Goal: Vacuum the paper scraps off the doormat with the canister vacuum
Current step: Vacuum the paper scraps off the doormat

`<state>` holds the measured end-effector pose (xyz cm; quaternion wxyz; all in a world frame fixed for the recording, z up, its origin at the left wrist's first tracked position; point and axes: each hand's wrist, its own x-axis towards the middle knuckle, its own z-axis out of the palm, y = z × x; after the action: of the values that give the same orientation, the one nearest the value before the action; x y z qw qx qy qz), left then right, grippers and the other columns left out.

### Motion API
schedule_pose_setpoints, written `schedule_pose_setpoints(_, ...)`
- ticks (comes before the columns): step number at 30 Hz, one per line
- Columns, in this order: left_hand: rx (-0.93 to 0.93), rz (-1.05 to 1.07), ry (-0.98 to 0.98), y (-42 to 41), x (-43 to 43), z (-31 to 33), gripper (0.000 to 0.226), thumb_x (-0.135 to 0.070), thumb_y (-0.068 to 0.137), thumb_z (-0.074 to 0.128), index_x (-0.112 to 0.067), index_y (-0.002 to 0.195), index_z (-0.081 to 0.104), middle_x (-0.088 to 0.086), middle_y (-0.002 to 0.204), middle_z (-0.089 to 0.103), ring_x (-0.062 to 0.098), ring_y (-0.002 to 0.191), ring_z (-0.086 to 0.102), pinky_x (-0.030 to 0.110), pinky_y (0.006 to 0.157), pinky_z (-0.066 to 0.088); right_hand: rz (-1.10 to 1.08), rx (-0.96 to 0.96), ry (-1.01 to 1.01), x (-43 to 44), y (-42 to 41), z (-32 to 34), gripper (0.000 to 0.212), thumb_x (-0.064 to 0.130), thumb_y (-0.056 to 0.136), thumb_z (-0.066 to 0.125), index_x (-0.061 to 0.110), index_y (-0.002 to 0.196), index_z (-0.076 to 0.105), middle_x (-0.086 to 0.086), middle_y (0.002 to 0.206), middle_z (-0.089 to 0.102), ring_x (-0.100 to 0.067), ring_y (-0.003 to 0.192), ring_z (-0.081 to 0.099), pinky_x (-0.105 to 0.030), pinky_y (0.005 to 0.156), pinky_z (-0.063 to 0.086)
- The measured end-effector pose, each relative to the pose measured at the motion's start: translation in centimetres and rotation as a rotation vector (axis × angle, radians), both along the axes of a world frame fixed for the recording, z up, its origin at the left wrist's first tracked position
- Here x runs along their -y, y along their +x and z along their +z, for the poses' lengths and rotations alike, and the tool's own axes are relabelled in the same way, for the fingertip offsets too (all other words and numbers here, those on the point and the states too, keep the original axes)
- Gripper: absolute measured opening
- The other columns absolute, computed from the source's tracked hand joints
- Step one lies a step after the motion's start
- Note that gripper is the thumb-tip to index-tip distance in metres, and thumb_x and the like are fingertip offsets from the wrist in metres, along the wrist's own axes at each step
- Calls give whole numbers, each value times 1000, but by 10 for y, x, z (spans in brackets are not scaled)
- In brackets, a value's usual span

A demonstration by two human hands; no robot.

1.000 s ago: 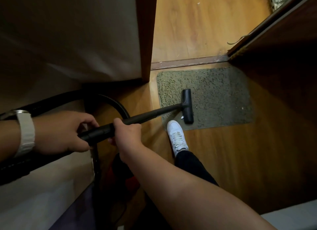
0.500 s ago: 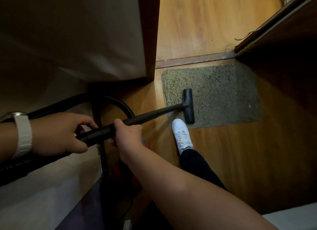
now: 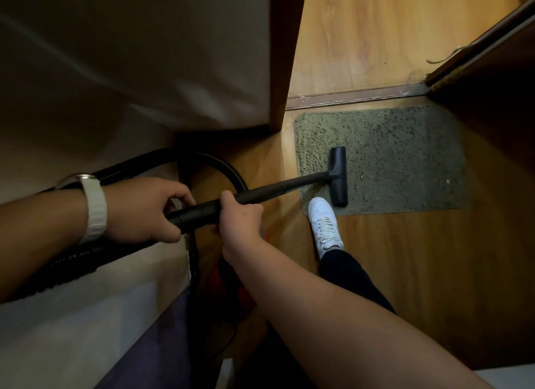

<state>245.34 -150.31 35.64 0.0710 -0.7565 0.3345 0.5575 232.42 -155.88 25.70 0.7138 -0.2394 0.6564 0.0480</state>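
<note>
1 wand [image 3: 275,189] in left hand [image 3: 144,209], right hand [image 3: 240,223]

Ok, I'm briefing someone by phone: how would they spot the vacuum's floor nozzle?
Find the grey-green doormat lying beside the metal threshold strip. On its left part, just beyond a white sneaker, sits the floor nozzle: a flat black bar at the tip of the black wand, the only solid black thing on the mat.

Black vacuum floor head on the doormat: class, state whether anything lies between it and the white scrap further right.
Nothing visible. Only bare grey-green doormat separates the black floor head from the small white paper scrap; the white shoe stands aside.
</note>
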Motion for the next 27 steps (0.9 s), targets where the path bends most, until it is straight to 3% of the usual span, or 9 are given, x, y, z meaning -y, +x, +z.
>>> schedule_pose_setpoints(2, 10, -13, -9, -2, 0, 0, 46, -22, 71, 78, -35, 111, 57, -9, 85, 71, 2, 59, 65, 29, 67, 58, 4, -36, -24, -4, 3, -2, 55, 33, 85, 66, 13, 127, 37, -7, 101, 59, -26, 96, 65, -45, 90, 59)
schedule_pose_setpoints(5, 9, -36, -20, -4, 2, 0, 46, -21, 73, 77, -34, 111, 57, -9, 88, 70, -6, 59, 63, 22, 64, 55, -52, -29, -31, -9, 4, -1, 56, 30, 87, 65, 14, 132, 36, -5, 100, 57, -24, 96, 63, -47, 94, 57)
schedule_pose_setpoints(10, -12, -35, -22, -2, 2, -1, 46, -21, 73, 78, -31, 113, 57, -7, 90, 70, -1, 61, 65, 25, 64, 58, -65, -27, -41, -10, 4, -4, 50, 28, 87, 65, 12, 127, 40, -6, 98, 59, -21, 90, 64, -46, 91, 59)
schedule_pose_setpoints(14, -32, -17, -34, -3, 0, -3, 45, -18, 73, 79, -27, 112, 58, -7, 90, 69, -6, 59, 62, 19, 60, 54, -32, -28, -39, -7, 1, -6, 48, 28, 88, 65, 11, 126, 42, -4, 95, 59, -17, 83, 63, -42, 87, 60)
schedule_pose_setpoints(19, -38, 8, -38, -11, 9, -10, 46, -19, 72, 79, -29, 112, 60, -6, 89, 70, 9, 68, 66, 26, 66, 57, 34, -86, -81, 3, -6, -16, 48, 34, 89, 65, 12, 125, 43, -3, 97, 58, -17, 84, 61, -38, 82, 57)
schedule_pose_setpoints(24, 4, -69, -91, -29, 34, -26, 45, -26, 70, 78, -32, 111, 62, -5, 90, 68, 12, 78, 64, 36, 76, 55, 17, -128, -151, 27, -17, -23, 56, 39, 81, 63, 10, 125, 46, -5, 103, 64, -22, 88, 66, -39, 81, 59)
schedule_pose_setpoints(27, -4, -111, -99, -42, 57, -36, 47, -28, 70, 77, -32, 114, 60, -4, 87, 69, 12, 77, 64, 35, 75, 55, -45, -163, -184, 50, -31, -29, 51, 32, 84, 62, 2, 124, 50, -11, 110, 67, -22, 86, 64, -24, 57, 48)
